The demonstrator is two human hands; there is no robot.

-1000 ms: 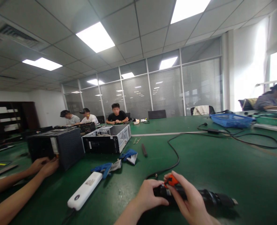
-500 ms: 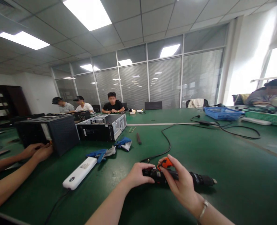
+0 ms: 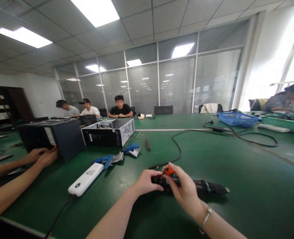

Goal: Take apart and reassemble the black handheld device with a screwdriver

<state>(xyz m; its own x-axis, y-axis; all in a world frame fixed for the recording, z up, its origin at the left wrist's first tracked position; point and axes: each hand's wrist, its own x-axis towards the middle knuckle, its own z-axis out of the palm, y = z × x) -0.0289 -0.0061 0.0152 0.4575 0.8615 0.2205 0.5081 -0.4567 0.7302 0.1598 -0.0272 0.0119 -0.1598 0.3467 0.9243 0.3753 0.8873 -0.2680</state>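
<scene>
A black electric screwdriver [image 3: 204,186] lies on the green table, its tip pointing right. My left hand [image 3: 147,182] is closed around its left end, thumb in front and fingers behind. My right hand [image 3: 184,186] pinches an orange-handled tool [image 3: 169,170] against the top of the screwdriver's body, close to my left fingertips. The working end of the orange tool is hidden, so its kind is unclear. A black cord [image 3: 178,149] runs from near my left hand across the table.
At left, another person's hands [image 3: 43,156] reach into a black computer case [image 3: 69,139]. An open case [image 3: 107,136], blue-and-grey gloves [image 3: 109,160], a white power strip [image 3: 86,179] and a brown bar [image 3: 147,144] lie nearby. Blue [image 3: 238,120] and green baskets [image 3: 286,124] stand far right.
My right hand has moved a little left along the screwdriver with the orange tool, closer to my left hand. My left hand keeps its hold on the screwdriver.
</scene>
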